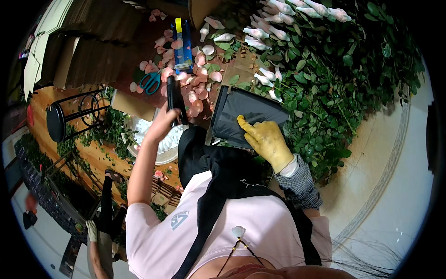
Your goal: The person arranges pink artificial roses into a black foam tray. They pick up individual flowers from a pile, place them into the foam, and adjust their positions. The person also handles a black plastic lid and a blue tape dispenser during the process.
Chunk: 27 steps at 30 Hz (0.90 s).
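My bare left hand (162, 122) is closed around a long black tool (175, 96), stapler-like in shape and slightly blurred. Its far end points at the scattered pink petals (200, 88) on the table. A yellow glove covers my right hand (267, 139), which rests on a flat black plastic-covered surface (248, 114) in front of me. Its index finger is stretched out and the others are partly bent, with nothing held. Teal-handled scissors (150, 83) lie left of the black tool. Beyond it stands a blue tape dispenser (182, 49) with yellow tape.
Leafy rose stems (325, 102) are heaped at the right, many buds in pale net sleeves (278, 18). Stacked cardboard (88, 51) stands far left. A white tub (165, 158) holds white pieces. A black stool (55, 122) and another person (104, 242) are at the left.
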Each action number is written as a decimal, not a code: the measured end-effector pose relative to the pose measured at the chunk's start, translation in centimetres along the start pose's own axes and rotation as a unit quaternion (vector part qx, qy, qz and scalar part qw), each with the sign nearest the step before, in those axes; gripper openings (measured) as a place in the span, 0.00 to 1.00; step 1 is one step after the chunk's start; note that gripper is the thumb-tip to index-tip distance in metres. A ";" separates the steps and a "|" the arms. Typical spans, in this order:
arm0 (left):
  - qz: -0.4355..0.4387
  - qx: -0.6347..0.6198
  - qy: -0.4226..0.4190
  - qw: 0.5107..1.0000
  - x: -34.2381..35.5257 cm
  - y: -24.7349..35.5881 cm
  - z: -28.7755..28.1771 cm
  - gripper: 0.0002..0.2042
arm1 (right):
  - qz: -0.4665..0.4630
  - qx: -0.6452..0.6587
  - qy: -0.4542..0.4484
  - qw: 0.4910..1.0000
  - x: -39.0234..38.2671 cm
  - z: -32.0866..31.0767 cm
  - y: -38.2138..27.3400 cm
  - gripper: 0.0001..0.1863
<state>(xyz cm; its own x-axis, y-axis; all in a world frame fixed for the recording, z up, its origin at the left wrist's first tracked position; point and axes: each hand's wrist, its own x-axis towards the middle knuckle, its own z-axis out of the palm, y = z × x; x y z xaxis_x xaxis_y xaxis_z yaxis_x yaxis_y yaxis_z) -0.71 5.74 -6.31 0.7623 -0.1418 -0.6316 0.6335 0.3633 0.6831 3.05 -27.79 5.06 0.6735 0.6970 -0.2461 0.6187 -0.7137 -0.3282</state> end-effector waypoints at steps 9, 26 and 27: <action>0.245 0.659 0.125 0.699 -7.2 0.1 9.5 0.46 | 0.011 -0.023 0.021 0.999 0.0 0.1 -0.8 0.25; 0.239 0.265 -0.013 0.934 -5.1 -9.7 4.2 0.31 | -0.001 0.012 0.062 0.998 -0.4 1.1 -0.9 0.26; 0.209 0.209 -0.005 0.955 -6.2 -11.0 4.0 0.33 | -0.002 0.015 0.065 0.998 -0.5 1.1 -1.0 0.26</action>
<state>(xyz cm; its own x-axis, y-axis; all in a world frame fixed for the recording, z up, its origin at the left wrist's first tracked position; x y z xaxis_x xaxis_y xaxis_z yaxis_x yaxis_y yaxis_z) -11.88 -1.10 -8.48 0.9599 -0.0752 -0.2702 0.2703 -0.0084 0.9627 1.69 -27.35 4.52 0.7187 0.6840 -0.1252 0.6110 -0.7071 -0.3559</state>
